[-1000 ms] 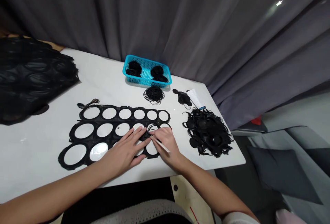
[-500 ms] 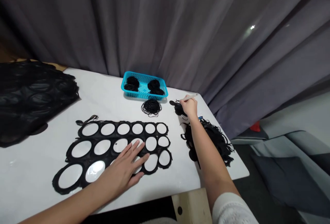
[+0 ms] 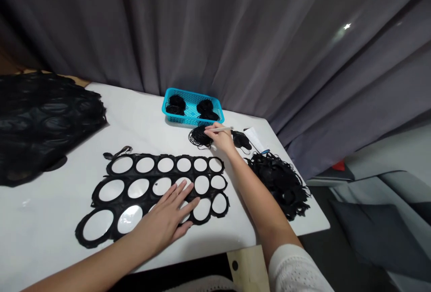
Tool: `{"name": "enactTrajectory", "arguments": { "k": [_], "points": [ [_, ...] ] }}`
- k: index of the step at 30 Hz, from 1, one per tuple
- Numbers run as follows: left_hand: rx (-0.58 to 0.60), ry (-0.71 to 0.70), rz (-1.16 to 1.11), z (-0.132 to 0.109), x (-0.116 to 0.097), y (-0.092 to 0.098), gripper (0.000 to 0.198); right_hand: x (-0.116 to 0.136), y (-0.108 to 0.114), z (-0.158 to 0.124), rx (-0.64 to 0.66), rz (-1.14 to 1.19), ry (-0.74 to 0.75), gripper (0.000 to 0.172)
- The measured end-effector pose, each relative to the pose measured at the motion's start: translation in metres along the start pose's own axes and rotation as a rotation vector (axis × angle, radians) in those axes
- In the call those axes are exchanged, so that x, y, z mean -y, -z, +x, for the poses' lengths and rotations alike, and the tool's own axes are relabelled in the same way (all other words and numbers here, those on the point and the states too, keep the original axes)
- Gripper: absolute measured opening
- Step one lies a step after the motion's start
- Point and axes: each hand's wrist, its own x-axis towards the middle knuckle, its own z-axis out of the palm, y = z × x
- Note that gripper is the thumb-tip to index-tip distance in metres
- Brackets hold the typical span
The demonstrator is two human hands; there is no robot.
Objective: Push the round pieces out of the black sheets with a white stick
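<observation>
A black sheet with rows of round holes (image 3: 128,175) lies flat on the white table (image 3: 141,124). Across its right half rests my left hand (image 3: 171,209), palm down with fingers apart, holding nothing. My right hand (image 3: 220,137) is closed around a thin, pale pen-like tool (image 3: 220,129). Its fingertips are at the right edge of a pile of thin black rings (image 3: 199,137), just in front of the blue basket (image 3: 191,120). Whether they touch the rings I cannot tell. Right of this hand lies a smaller black bunch (image 3: 241,139).
Several black bundles sit in the basket. A heap of black scraps (image 3: 279,184) covers the table's right side. Behind it lies a white tube with a blue cap (image 3: 256,140). A large black sheet stack (image 3: 47,121) fills the left. Grey curtains (image 3: 202,27) hang behind.
My right hand has moved left from the smaller black bunch to the ring pile, still with the pale tool. The white tube is now uncovered. My left hand stays on the sheet.
</observation>
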Motion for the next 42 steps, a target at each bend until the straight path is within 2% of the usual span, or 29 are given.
{"name": "enactTrajectory", "arguments": {
  "k": [4,6,9,12,15,21,31,34,36,37,39,42],
  "points": [
    [0.01,-0.004,-0.033,0.0,0.001,0.005,0.058,0.001,0.017,-0.03,-0.045,0.158,-0.027,0.021],
    [0.019,0.005,-0.064,0.003,0.004,0.009,0.064,-0.001,0.014,-0.053,0.033,0.281,-0.137,0.021],
    [0.014,0.001,-0.08,0.014,0.014,0.011,0.066,-0.007,0.001,-0.082,0.224,0.438,-0.29,0.024],
    [0.01,-0.002,-0.063,0.027,0.024,0.005,0.061,-0.011,-0.009,-0.097,0.338,0.508,-0.324,0.027],
    [0.01,0.012,-0.031,0.033,0.03,-0.005,0.058,-0.012,-0.009,-0.098,0.355,0.456,-0.279,0.024],
    [0.002,-0.003,0.031,0.026,0.029,-0.017,0.058,-0.008,-0.002,-0.093,0.408,0.288,-0.164,0.02],
    [0.03,0.01,0.056,0.028,0.026,-0.015,0.059,-0.005,-0.003,-0.095,0.392,0.221,-0.064,0.021],
    [0.047,0.015,0.037,0.027,0.025,-0.016,0.059,0.0,-0.005,-0.103,0.405,0.121,0.058,0.015],
    [0.045,0.017,0.029,0.026,0.025,-0.017,0.058,0.001,-0.005,-0.106,0.454,-0.038,0.192,0.007],
    [0.041,0.021,0.023,0.026,0.025,-0.018,0.058,-0.001,-0.004,-0.106,0.466,-0.133,0.247,0.009],
    [0.037,0.029,0.009,0.027,0.025,-0.019,0.057,-0.009,0.002,-0.098,0.389,-0.315,0.262,0.014],
    [0.045,0.023,0.002,0.029,0.025,-0.014,0.057,-0.023,0.018,-0.079,0.057,-0.453,0.067,0.014]
  ]
}}
